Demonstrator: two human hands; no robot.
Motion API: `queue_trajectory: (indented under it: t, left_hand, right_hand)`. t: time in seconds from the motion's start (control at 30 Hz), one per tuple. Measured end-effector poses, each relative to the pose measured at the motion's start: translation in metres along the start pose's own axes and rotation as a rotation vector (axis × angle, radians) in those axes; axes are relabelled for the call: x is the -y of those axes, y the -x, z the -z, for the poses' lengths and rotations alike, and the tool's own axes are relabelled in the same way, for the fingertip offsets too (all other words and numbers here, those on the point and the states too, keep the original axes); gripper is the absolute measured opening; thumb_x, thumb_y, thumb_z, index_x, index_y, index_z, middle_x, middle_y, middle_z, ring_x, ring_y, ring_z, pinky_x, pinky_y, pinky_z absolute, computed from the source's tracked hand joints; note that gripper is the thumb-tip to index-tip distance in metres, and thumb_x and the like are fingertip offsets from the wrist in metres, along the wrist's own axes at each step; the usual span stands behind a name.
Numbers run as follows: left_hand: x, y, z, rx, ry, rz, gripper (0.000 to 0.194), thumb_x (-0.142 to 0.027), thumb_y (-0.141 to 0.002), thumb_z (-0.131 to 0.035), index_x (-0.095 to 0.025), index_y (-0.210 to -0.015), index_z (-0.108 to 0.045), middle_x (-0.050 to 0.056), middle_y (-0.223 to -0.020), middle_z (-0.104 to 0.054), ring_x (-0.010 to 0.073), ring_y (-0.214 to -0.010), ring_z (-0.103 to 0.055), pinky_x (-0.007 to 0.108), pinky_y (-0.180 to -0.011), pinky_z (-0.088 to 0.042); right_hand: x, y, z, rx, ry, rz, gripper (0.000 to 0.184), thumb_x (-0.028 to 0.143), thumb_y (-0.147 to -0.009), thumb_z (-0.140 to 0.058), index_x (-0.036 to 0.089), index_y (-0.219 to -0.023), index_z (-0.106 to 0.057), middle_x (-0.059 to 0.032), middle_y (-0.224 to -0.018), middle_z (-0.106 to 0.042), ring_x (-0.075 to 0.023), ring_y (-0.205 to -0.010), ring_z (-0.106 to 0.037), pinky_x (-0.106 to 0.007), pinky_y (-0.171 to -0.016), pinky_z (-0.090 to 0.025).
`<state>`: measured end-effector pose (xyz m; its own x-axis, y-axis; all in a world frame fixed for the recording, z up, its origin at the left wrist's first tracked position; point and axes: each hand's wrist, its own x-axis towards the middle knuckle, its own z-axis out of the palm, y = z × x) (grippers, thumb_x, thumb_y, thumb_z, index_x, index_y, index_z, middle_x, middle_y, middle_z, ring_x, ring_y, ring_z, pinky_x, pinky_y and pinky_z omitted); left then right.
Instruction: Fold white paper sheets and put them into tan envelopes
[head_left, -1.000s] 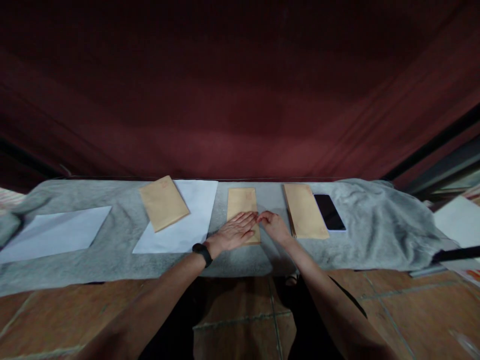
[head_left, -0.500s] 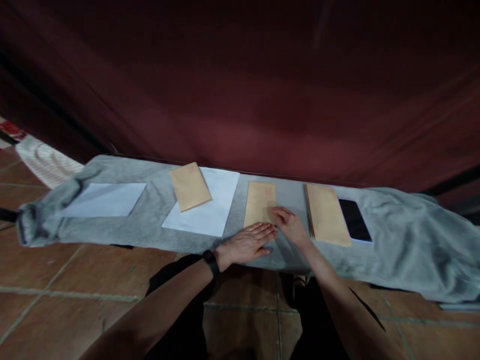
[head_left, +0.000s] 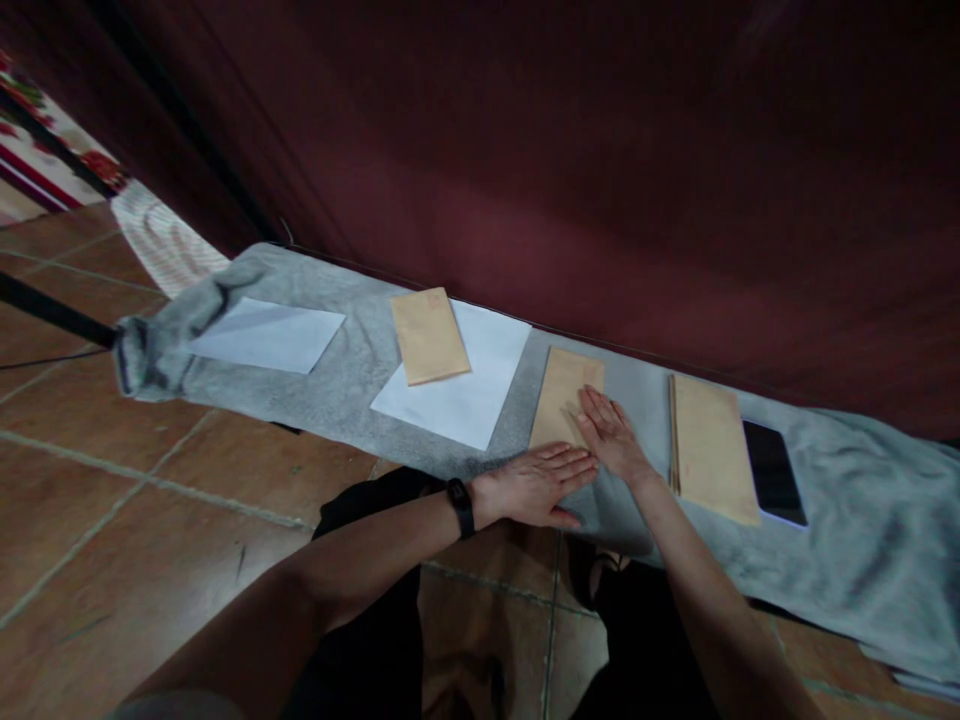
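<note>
A brown paper envelope lies flat on the grey cloth in front of me. My left hand rests across its near end, palm down with fingers stretched out, a dark band on the wrist. On the envelope's right side lies my right hand, its fingers extended and flat. The fingertips of the left hand come close to the right palm. Both hands cover part of the envelope, so its near edge is hidden. Neither hand grips anything.
To the right sit a stack of brown envelopes and a dark-screened phone. Leftward, more brown envelopes overlap a white sheet; farther left is white paper. Grey cloth covers the narrow surface, backed by a dark red panel.
My right hand has gone from curled fingers to flat, stretched fingers on the envelope's right side. The left hand stays on the near end. The camera view has turned and shifted.
</note>
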<state>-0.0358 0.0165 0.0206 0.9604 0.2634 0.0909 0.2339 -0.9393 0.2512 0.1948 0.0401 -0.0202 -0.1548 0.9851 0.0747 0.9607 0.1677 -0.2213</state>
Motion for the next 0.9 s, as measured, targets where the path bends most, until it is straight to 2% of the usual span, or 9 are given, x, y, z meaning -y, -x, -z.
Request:
queue_trajectory:
  t: [0.17, 0.27, 0.47, 0.73, 0.9]
  left_hand:
    - [-0.002, 0.004, -0.002, -0.044, -0.005, -0.046, 0.081, -0.061, -0.094, -0.047, -0.009, -0.153, -0.031, 0.014, -0.161, -0.031, 0.0244, -0.151, -0.022, 0.038, -0.124, -0.013]
    - [-0.002, 0.004, -0.003, -0.054, 0.013, -0.049, 0.082, -0.061, -0.092, -0.051, -0.01, -0.153, -0.032, 0.014, -0.16, -0.033, 0.0251, -0.151, -0.023, 0.039, -0.124, -0.016]
    - [0.001, 0.004, -0.003, -0.039, 0.035, -0.074, 0.084, -0.062, -0.092, -0.051, -0.006, -0.152, -0.032, 0.017, -0.16, -0.032, 0.0257, -0.15, -0.026, 0.038, -0.124, -0.014]
    - [0.006, 0.005, -0.007, -0.02, 0.108, -0.056, 0.084, -0.063, -0.092, -0.049, -0.012, -0.155, -0.028, 0.015, -0.16, -0.032, 0.0262, -0.151, -0.023, 0.041, -0.123, -0.017]
    - [0.011, 0.005, -0.009, 0.003, 0.147, -0.077, 0.084, -0.064, -0.092, -0.049, -0.012, -0.155, -0.027, 0.016, -0.161, -0.031, 0.0269, -0.151, -0.023, 0.041, -0.123, -0.017]
  right_hand:
    - [-0.007, -0.027, -0.002, -0.032, 0.099, -0.02, 0.06, 0.043, -0.105, -0.013, 0.017, -0.158, -0.02, -0.0095, -0.162, -0.028, -0.0216, -0.15, -0.025, -0.047, -0.122, -0.021]
    - [-0.007, -0.03, -0.004, -0.042, 0.117, -0.029, 0.06, 0.042, -0.105, -0.013, 0.017, -0.159, -0.016, -0.0099, -0.162, -0.028, -0.0216, -0.15, -0.026, -0.048, -0.121, -0.022]
    - [-0.001, -0.007, 0.001, 0.015, 0.084, 0.052, 0.06, 0.045, -0.105, -0.012, 0.021, -0.16, -0.008, -0.0069, -0.165, -0.021, -0.0197, -0.152, -0.02, -0.048, -0.123, -0.019]
    - [0.009, 0.016, 0.011, 0.137, 0.033, 0.078, 0.059, 0.047, -0.105, -0.011, 0.026, -0.159, -0.002, -0.0022, -0.166, -0.015, -0.0179, -0.153, -0.014, -0.046, -0.124, -0.016]
    - [0.012, 0.03, 0.015, 0.178, -0.005, 0.117, 0.059, 0.048, -0.105, -0.012, 0.025, -0.159, 0.0, -0.0034, -0.165, -0.015, -0.0191, -0.153, -0.013, -0.047, -0.125, -0.015]
